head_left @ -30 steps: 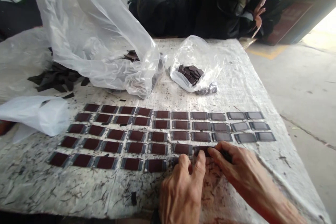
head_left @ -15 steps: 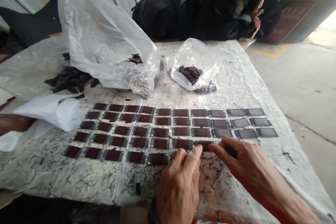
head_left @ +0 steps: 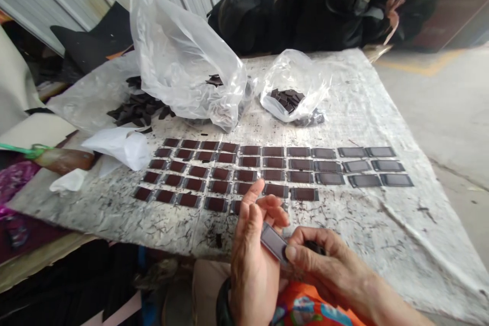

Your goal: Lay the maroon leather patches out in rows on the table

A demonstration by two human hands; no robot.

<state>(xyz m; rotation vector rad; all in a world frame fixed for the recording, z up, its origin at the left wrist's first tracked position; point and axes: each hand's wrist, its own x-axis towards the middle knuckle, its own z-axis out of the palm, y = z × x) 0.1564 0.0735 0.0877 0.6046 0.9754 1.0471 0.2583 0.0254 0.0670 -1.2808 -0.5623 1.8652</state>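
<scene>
My right hand [head_left: 324,260] pinches a small rectangular leather patch [head_left: 273,243] between thumb and fingers, its greyish stitched face showing. Several dark pieces [head_left: 316,247] are tucked in the same hand, partly hidden by its fingers. My left hand [head_left: 254,249] is turned palm inward with its fingers stretched apart, and the patch lies against its palm side. Beyond the hands, brown patches with dark edges lie in rows on the cloth-covered table [head_left: 362,229]. The nearest is a patch [head_left: 304,194] at the right end of its row; my left fingers cover part of the front row.
A large clear bag [head_left: 183,61] and a smaller bag [head_left: 294,86] with dark pieces stand behind the rows. Loose dark pieces [head_left: 139,109] are heaped at left. A brown bottle [head_left: 64,159] and crumpled white plastic [head_left: 122,147] lie nearby. Black bundles [head_left: 305,10] are behind the table.
Both hands have drawn back from the row toward me, leaving a patch at its right end. My left hand has turned over and opened, and a greyish patch now shows in my right pinch.
</scene>
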